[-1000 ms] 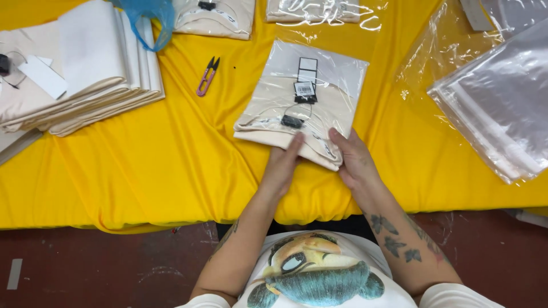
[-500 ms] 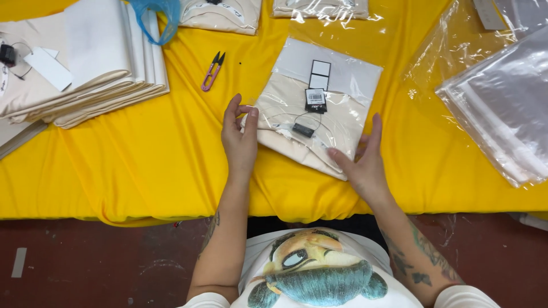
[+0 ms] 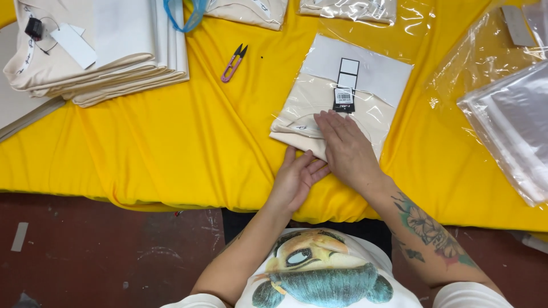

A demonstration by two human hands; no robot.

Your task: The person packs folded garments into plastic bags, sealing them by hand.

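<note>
Yellow cloth (image 3: 171, 148) covers the table; the bagged shirt (image 3: 319, 108), cream and folded in a clear sleeve, lies skewed near the front edge, and slack cloth under it could ruck and drag it off line. Right hand (image 3: 348, 151) lies flat on the near corner, fingers open, gripping nothing; uneven pressure might trap air or crease the fold. Left hand (image 3: 297, 177) sits open at the bag's edge, where slick film could slip away.
</note>
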